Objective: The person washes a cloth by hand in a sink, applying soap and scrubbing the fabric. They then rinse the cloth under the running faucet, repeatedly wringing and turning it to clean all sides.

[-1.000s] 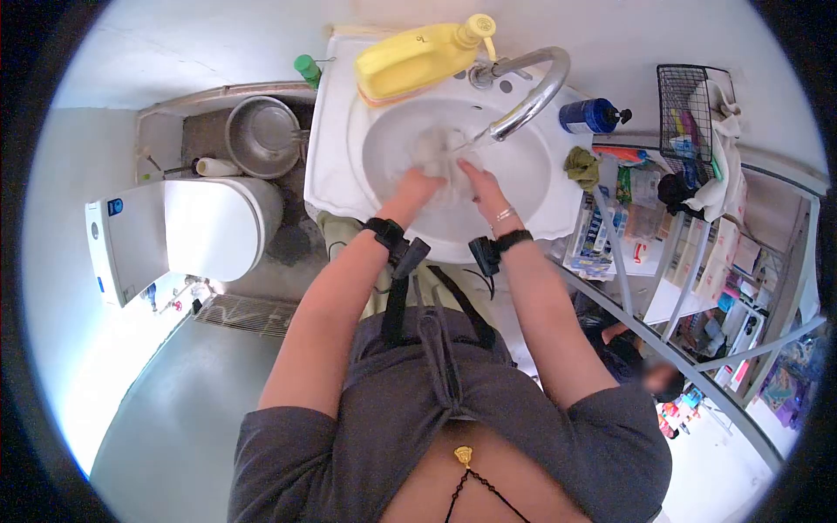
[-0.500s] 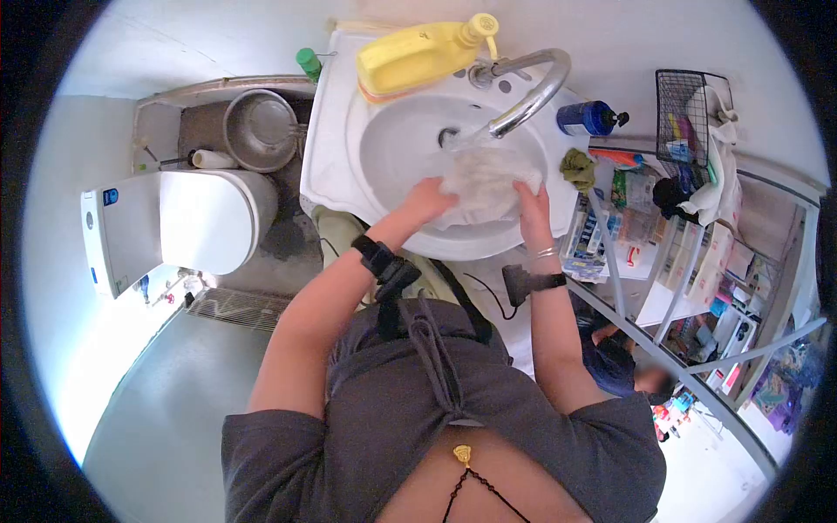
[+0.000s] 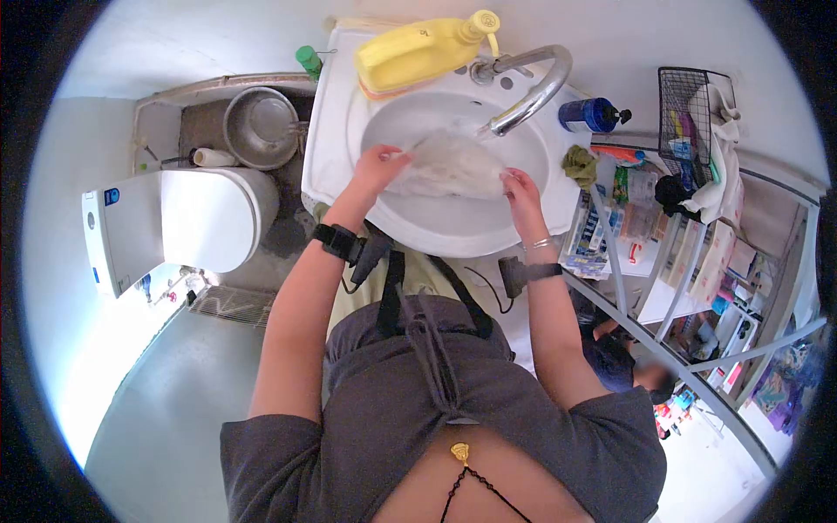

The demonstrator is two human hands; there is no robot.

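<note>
A wet white cloth (image 3: 449, 164) is stretched out over the basin of the white sink (image 3: 336, 131), under the chrome faucet (image 3: 532, 91). My left hand (image 3: 377, 166) grips the cloth's left end near the basin's left wall. My right hand (image 3: 520, 187) grips its right end, just below the faucet's spout. Water seems to run from the spout onto the cloth. Both wrists carry black bands with small devices.
A yellow jug (image 3: 418, 54) lies on the sink's back rim, with a green bottle (image 3: 307, 63) to its left and a blue bottle (image 3: 593, 114) to its right. A white toilet (image 3: 205, 218) and a metal pot (image 3: 260, 126) stand at left. A cluttered shelf and wire basket (image 3: 693, 113) are at right.
The cloth went from bunched between both hands to spread wide. My left hand moved left and up with one end; my right hand stayed at the right end under the spout.
</note>
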